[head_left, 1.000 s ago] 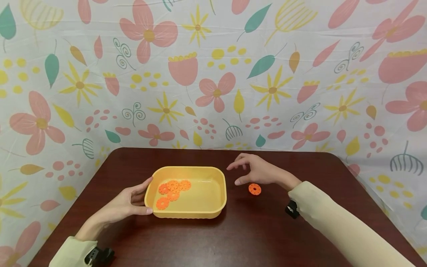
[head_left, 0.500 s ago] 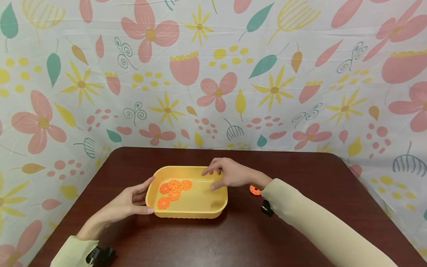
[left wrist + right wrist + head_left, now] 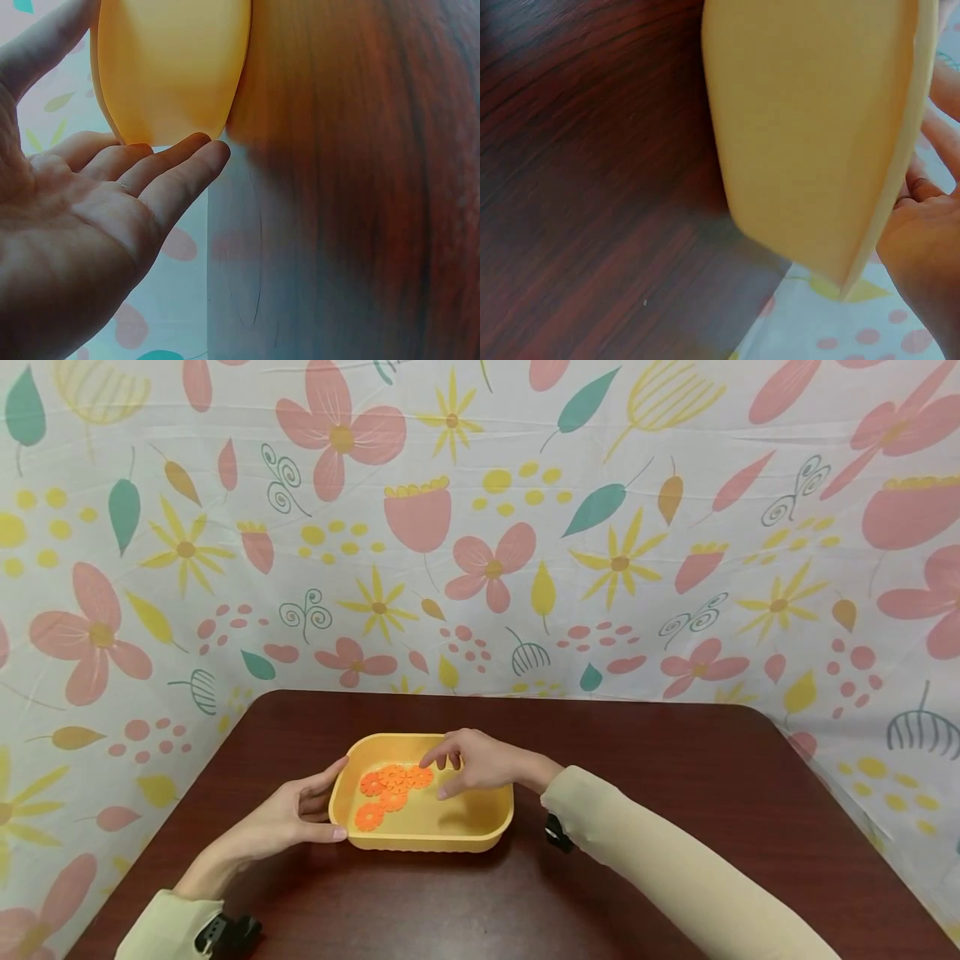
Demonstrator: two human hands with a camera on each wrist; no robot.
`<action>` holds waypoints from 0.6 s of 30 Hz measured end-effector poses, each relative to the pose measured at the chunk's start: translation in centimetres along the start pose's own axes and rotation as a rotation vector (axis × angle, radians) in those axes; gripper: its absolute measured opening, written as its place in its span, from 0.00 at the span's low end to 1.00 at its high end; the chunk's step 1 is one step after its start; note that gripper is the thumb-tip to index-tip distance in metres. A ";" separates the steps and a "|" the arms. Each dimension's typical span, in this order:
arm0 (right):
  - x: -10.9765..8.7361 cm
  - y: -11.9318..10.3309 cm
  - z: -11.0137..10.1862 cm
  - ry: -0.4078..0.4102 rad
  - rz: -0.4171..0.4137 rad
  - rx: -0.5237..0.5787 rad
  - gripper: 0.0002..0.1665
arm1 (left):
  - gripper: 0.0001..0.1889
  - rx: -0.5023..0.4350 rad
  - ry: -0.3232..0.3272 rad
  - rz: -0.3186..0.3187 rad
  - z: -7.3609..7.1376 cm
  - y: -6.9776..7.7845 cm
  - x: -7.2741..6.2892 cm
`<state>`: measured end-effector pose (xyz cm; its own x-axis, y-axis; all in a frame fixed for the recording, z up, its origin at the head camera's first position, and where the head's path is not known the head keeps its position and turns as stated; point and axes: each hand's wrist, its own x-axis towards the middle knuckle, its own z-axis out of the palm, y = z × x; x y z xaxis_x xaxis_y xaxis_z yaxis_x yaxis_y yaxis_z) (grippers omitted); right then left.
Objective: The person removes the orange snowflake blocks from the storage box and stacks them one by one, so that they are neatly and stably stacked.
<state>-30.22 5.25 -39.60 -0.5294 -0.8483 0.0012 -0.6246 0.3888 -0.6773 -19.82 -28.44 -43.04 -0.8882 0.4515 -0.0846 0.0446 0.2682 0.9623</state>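
Observation:
A yellow plastic tub (image 3: 468, 842) stands on the table in the head view, with several orange notched plastic discs (image 3: 369, 817) lying in its left part. My left hand (image 3: 273, 817) rests its thumb and fingertips against the tub's left end. In the left wrist view, those fingers (image 3: 176, 169) are mostly straight and touch the outer wall. Over the tub's right half hovers my right hand (image 3: 483, 762), fingers loosely bent and nothing held. Its index fingertip is near the rightmost disc (image 3: 420, 776); contact cannot be told. The right wrist view shows that hand beyond the tub's rim.
The dark brown table (image 3: 675, 752) reaches back to a flower-printed cloth (image 3: 495, 485). The right sleeve (image 3: 637, 835) crosses the table's right side and covers the spot where a loose disc lay. A black wrist strap (image 3: 225, 935) is on the left wrist.
My right hand has moved left from beside the tub to above its inside. The loose disc on the right has gone out of sight behind the arm. The left hand stays in place.

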 end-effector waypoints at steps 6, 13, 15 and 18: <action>1.1 0.2 0.7 -0.010 0.010 0.004 0.28 | 0.53 0.000 -0.012 0.030 -0.1 -0.1 -0.2; 2.0 0.6 1.4 -0.022 0.062 0.037 0.30 | 0.53 -0.001 -0.007 0.016 -0.1 0.0 -0.1; 2.2 0.6 1.6 -0.022 0.071 0.027 0.30 | 0.53 0.008 -0.008 0.020 -0.1 0.0 -0.1; 2.4 0.6 2.0 -0.023 0.087 0.019 0.33 | 0.53 0.018 -0.008 0.027 -0.1 0.2 -0.2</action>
<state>-30.72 2.69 -41.48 -0.5677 -0.8199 -0.0746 -0.5661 0.4545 -0.6877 -19.70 -28.59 -42.78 -0.8828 0.4659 -0.0605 0.0771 0.2707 0.9596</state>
